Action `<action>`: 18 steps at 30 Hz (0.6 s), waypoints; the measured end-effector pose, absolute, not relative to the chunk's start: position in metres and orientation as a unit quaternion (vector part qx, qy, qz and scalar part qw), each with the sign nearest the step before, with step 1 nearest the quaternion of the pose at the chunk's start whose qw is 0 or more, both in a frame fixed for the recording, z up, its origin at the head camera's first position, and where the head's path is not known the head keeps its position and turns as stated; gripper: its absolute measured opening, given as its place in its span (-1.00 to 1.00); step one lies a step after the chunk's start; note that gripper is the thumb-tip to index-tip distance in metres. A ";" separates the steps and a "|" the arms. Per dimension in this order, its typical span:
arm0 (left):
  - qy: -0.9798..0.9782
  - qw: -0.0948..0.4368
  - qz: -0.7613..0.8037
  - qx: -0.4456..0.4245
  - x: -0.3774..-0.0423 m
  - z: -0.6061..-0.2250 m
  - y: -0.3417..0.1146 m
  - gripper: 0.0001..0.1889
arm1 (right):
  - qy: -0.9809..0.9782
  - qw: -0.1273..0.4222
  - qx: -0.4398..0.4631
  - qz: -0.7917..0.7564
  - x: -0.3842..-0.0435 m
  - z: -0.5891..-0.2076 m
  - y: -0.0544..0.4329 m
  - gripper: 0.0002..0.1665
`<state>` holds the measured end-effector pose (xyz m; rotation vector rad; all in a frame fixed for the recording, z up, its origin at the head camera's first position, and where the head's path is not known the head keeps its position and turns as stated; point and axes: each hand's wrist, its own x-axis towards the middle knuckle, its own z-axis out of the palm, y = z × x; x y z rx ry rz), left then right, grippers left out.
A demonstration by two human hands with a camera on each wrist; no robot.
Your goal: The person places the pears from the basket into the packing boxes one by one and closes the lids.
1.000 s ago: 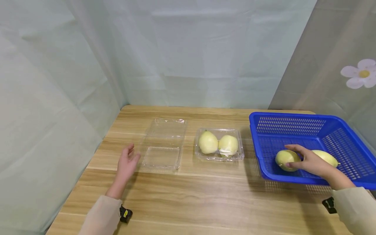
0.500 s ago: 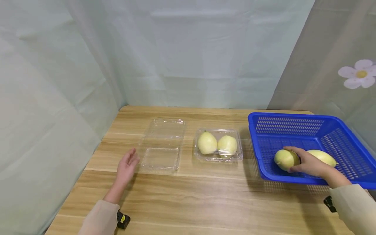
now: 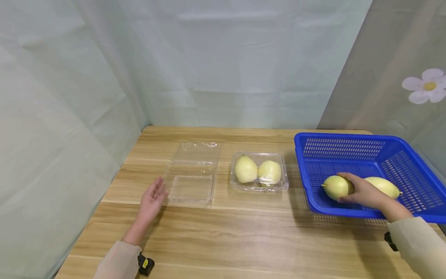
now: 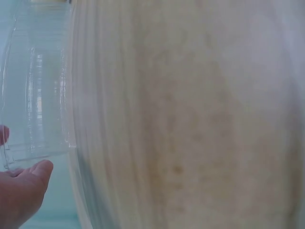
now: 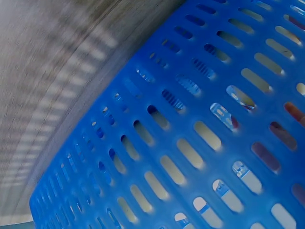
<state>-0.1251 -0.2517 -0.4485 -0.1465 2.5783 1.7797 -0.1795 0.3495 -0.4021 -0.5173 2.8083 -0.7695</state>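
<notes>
My right hand [image 3: 367, 193] reaches into the blue plastic basket [image 3: 302, 170] and grips a pale yellow-green pear [image 3: 335, 187], thumb low and fingers over the top. The pear's stem end points left. Behind that hand lies a second pear [image 3: 385, 186], partly covered. In the right wrist view the basket's slotted wall [image 5: 152, 143] hides most of the hand. My left hand [image 3: 151, 201] is at the near left corner of an open clear plastic clamshell box [image 3: 191, 188], fingers loosely extended. The left wrist view shows its thumb [image 4: 31, 188] beside the box; contact cannot be told.
Between the open box and the basket stands another clear clamshell [image 3: 259, 188] with two pears [image 3: 246, 169] inside. All of it is on a wood-grain table [image 3: 223, 240]. Pale cloth [image 3: 223, 69] hangs behind and at the left.
The pear in my right hand has turned, its stem end swinging from the near side to the left. My left hand has shifted slightly toward me.
</notes>
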 end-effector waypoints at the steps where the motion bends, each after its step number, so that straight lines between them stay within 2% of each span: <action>1: 0.822 0.004 0.567 -0.044 -0.125 -0.448 -0.252 -0.36 | 0.946 0.091 -0.172 -0.258 -0.180 -0.402 0.349 0.01; 7: 0.821 0.005 0.569 -0.039 -0.122 -0.449 -0.252 -0.31 | 0.949 0.102 -0.150 -0.256 -0.180 -0.401 0.348 0.01; 18: 0.802 0.043 0.595 -0.038 -0.120 -0.450 -0.256 -0.07 | 0.946 0.102 -0.169 -0.258 -0.180 -0.404 0.348 0.11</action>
